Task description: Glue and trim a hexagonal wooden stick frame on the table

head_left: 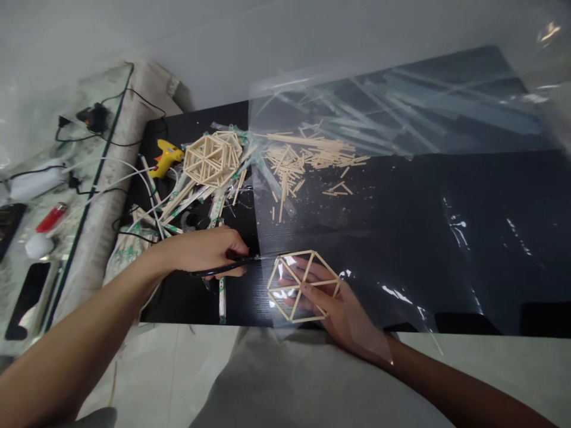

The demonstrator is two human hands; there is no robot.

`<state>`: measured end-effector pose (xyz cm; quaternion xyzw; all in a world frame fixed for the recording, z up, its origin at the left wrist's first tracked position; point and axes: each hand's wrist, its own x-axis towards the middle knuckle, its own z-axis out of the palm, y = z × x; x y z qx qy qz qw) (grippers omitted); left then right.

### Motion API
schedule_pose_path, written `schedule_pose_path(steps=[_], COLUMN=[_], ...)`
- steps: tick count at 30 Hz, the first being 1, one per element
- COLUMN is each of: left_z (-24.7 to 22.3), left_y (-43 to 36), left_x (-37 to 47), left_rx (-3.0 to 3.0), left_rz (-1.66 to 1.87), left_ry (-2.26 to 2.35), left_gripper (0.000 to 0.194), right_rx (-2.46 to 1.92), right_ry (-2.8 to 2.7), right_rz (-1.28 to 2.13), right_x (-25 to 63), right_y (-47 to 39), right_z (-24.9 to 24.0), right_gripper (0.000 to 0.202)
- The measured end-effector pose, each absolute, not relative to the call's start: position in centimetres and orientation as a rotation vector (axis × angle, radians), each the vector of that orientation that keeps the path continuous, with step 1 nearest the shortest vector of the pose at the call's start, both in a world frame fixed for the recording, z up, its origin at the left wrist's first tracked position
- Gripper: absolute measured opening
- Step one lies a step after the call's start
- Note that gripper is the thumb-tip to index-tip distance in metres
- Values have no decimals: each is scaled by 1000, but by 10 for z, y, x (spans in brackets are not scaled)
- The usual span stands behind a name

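Note:
My left hand (216,246) is closed around black-handled scissors (209,272), whose blades point right at the edge of a clear plastic sheet (401,238). In my right hand (341,306) is a hexagonal frame of thin wooden sticks (307,270) with spokes meeting in the middle. The thumb presses on the frame near its centre, and the fingers lie behind it, showing through the plastic. The sheet is pinched together with the frame and spreads far across the right of the black table (241,309). The scissor tips sit just left of the frame.
A pile of similar stick hexagons (212,157) lies beside a yellow glue gun (166,157). Loose cut sticks (312,154) are scattered under the sheet. Wrapped stick packets (222,300) lie near my left hand. Cables and a red lighter (52,217) are on the glass-topped surface at left.

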<state>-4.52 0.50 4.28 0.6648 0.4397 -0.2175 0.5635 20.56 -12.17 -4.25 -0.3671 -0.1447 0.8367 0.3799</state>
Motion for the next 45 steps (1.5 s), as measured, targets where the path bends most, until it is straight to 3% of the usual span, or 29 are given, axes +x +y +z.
schedule_pose_path(steps=[7,16,29,45], left_z=[40,39,29,33], left_y=[9,9,15,23], left_x=[-32,-31,-22,-13], left_rx=[1705,1671,1657,1746], left_rz=[-490,-452,-340,-473], left_ry=[975,926,846,908], left_gripper=[21,28,19,24], right_rx=[-938,-927,-976,-988], right_ry=[-388,-373,-442,-425], right_rz=[2130,2164,2195,2200], right_x=[204,205,207,207], right_y=[-121,-123,-122,-117], right_z=[-42,-44,-41,-30], right_gripper=[36,46,47,43])
